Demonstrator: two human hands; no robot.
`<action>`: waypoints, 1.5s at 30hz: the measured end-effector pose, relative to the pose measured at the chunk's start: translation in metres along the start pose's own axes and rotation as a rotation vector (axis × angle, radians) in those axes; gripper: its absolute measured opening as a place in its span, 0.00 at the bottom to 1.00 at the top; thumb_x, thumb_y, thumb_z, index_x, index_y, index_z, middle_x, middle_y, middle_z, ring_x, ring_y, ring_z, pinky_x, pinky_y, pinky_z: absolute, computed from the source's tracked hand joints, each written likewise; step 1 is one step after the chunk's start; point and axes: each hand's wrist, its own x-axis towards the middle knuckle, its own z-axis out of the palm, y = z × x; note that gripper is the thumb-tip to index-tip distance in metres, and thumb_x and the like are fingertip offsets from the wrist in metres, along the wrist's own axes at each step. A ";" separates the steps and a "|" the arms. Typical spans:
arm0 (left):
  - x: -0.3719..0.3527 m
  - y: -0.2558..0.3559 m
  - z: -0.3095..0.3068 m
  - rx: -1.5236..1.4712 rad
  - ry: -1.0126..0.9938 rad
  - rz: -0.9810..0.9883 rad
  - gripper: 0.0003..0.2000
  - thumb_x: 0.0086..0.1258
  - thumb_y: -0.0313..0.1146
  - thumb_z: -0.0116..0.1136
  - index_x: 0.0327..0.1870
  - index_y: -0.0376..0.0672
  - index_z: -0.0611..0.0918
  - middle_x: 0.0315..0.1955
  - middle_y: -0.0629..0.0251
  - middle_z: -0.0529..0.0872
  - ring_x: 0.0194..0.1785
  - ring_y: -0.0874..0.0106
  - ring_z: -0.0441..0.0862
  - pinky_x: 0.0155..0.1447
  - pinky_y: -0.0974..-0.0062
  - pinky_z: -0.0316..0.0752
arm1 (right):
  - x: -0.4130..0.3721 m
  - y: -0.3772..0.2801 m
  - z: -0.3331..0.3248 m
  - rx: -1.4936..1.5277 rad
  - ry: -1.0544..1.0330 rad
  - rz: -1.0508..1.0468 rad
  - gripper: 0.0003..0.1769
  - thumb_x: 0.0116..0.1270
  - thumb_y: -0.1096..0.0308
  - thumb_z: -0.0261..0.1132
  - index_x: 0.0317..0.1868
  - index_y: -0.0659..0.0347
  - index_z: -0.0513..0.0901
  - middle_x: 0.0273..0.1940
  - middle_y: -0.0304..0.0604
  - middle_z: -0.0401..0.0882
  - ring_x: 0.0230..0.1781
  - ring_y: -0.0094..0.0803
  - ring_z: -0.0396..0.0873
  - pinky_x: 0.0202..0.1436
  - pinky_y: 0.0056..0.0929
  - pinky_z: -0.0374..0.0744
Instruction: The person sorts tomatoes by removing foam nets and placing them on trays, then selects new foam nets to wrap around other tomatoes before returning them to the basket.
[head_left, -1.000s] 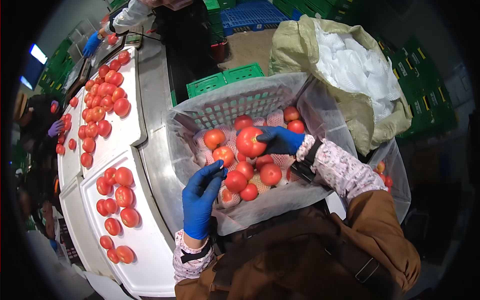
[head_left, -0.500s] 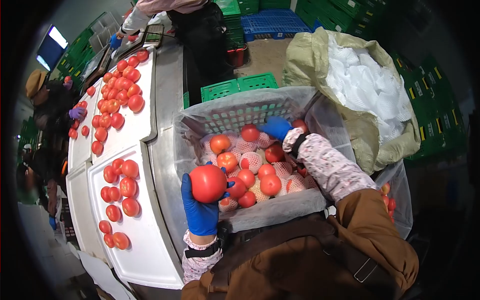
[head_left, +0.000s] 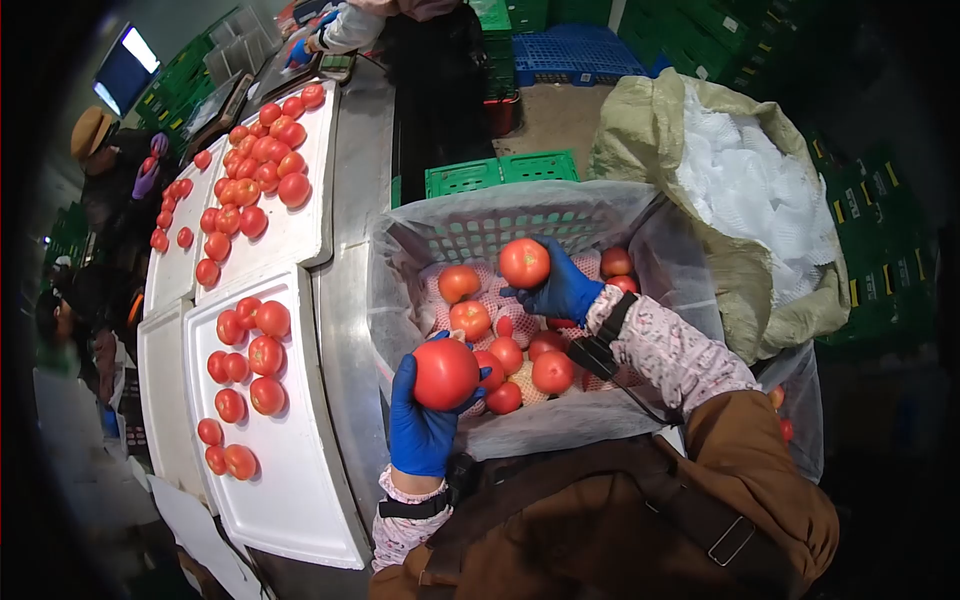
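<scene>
In front of me is a crate lined with translucent sheeting [head_left: 560,430], holding many tomatoes, some in foam nets. My left hand [head_left: 420,440], in a blue glove, is closed around a large red tomato [head_left: 446,374] at the crate's near left corner. Over the middle of the crate, my right hand [head_left: 565,285], gloved in blue too, grips another tomato [head_left: 524,263] from its right side. Loose tomatoes such as this one [head_left: 552,371] lie just below my hands.
White trays [head_left: 290,500] with tomatoes stand on the metal table [head_left: 350,300] to the left. At the right is a sack [head_left: 640,130] of white foam nets [head_left: 745,190]. Co-workers [head_left: 110,180] stand at the left and top. Green crates [head_left: 500,172] lie beyond.
My right hand has closed on a tomato and lifted it slightly above the others. My left hand still holds its tomato. The whole view has shifted a little.
</scene>
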 end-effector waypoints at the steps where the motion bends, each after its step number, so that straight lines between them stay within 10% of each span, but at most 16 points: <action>1: 0.002 -0.001 0.002 -0.038 -0.004 -0.020 0.30 0.63 0.48 0.52 0.59 0.35 0.62 0.52 0.44 0.70 0.52 0.42 0.71 0.44 0.52 0.78 | -0.004 -0.027 0.000 0.267 -0.098 0.218 0.24 0.59 0.58 0.61 0.53 0.54 0.65 0.49 0.43 0.72 0.47 0.32 0.72 0.57 0.34 0.67; 5: 0.006 -0.006 0.011 -0.107 -0.040 -0.116 0.29 0.63 0.48 0.52 0.58 0.36 0.63 0.52 0.44 0.70 0.52 0.42 0.71 0.45 0.50 0.77 | -0.036 -0.090 0.014 0.281 0.035 0.030 0.22 0.61 0.56 0.58 0.53 0.53 0.66 0.47 0.43 0.72 0.45 0.35 0.72 0.53 0.36 0.70; 8: 0.009 -0.007 0.012 -0.083 -0.043 -0.131 0.29 0.63 0.49 0.51 0.59 0.37 0.63 0.53 0.44 0.69 0.53 0.43 0.70 0.47 0.50 0.76 | -0.037 -0.099 0.005 1.201 -0.267 0.493 0.22 0.63 0.49 0.52 0.51 0.53 0.67 0.44 0.44 0.74 0.43 0.38 0.74 0.46 0.37 0.74; 19: 0.002 0.008 0.023 -0.087 -0.159 -0.142 0.29 0.64 0.45 0.53 0.62 0.40 0.61 0.55 0.52 0.68 0.57 0.58 0.70 0.54 0.60 0.73 | -0.056 -0.171 0.045 0.992 -0.192 0.509 0.28 0.61 0.42 0.51 0.52 0.56 0.69 0.43 0.45 0.76 0.35 0.38 0.77 0.33 0.31 0.77; 22: -0.008 0.009 0.028 0.766 -0.084 0.430 0.44 0.46 0.28 0.68 0.66 0.40 0.55 0.55 0.56 0.68 0.54 0.67 0.71 0.58 0.72 0.68 | -0.063 -0.164 0.056 0.992 -0.249 0.411 0.27 0.62 0.49 0.54 0.55 0.59 0.66 0.48 0.46 0.73 0.47 0.35 0.74 0.39 0.32 0.77; 25: -0.014 0.010 0.031 0.979 -0.158 0.750 0.50 0.44 0.27 0.70 0.67 0.40 0.48 0.54 0.56 0.68 0.55 0.67 0.70 0.58 0.71 0.68 | -0.065 -0.157 0.067 1.113 -0.182 0.468 0.27 0.61 0.52 0.58 0.56 0.57 0.66 0.48 0.45 0.73 0.46 0.34 0.75 0.41 0.32 0.76; 35: -0.015 0.020 0.008 1.179 -0.169 0.839 0.36 0.47 0.26 0.67 0.60 0.36 0.63 0.55 0.56 0.67 0.55 0.65 0.71 0.57 0.69 0.69 | -0.069 -0.153 0.078 1.088 -0.245 0.407 0.27 0.61 0.55 0.59 0.57 0.58 0.65 0.51 0.43 0.71 0.51 0.34 0.71 0.50 0.34 0.74; 38: -0.016 0.033 0.005 -0.168 -0.074 -0.068 0.23 0.55 0.23 0.59 0.54 0.36 0.69 0.50 0.55 0.73 0.50 0.65 0.75 0.53 0.69 0.74 | -0.068 -0.166 0.088 0.520 -0.091 0.070 0.32 0.57 0.57 0.61 0.60 0.60 0.63 0.57 0.44 0.65 0.57 0.33 0.66 0.58 0.33 0.68; 39: -0.020 0.016 -0.003 0.588 -0.103 0.444 0.22 0.56 0.21 0.58 0.52 0.36 0.68 0.48 0.55 0.76 0.50 0.66 0.76 0.53 0.69 0.75 | -0.063 -0.180 0.092 0.341 -0.059 -0.090 0.35 0.53 0.59 0.66 0.59 0.60 0.63 0.58 0.45 0.64 0.58 0.33 0.65 0.60 0.32 0.65; 40: -0.018 0.025 -0.001 0.806 -0.230 0.399 0.22 0.56 0.20 0.58 0.53 0.36 0.68 0.48 0.55 0.76 0.51 0.66 0.76 0.52 0.68 0.75 | -0.057 -0.180 0.094 0.139 -0.036 -0.170 0.37 0.50 0.61 0.69 0.59 0.60 0.63 0.58 0.46 0.64 0.58 0.34 0.65 0.60 0.32 0.65; 45: -0.007 0.035 -0.013 0.336 -0.385 0.039 0.25 0.59 0.31 0.60 0.56 0.36 0.65 0.47 0.51 0.77 0.48 0.60 0.78 0.48 0.64 0.77 | -0.041 -0.175 0.098 -0.561 -0.235 -0.379 0.44 0.45 0.62 0.73 0.62 0.60 0.61 0.61 0.48 0.62 0.60 0.40 0.64 0.63 0.36 0.61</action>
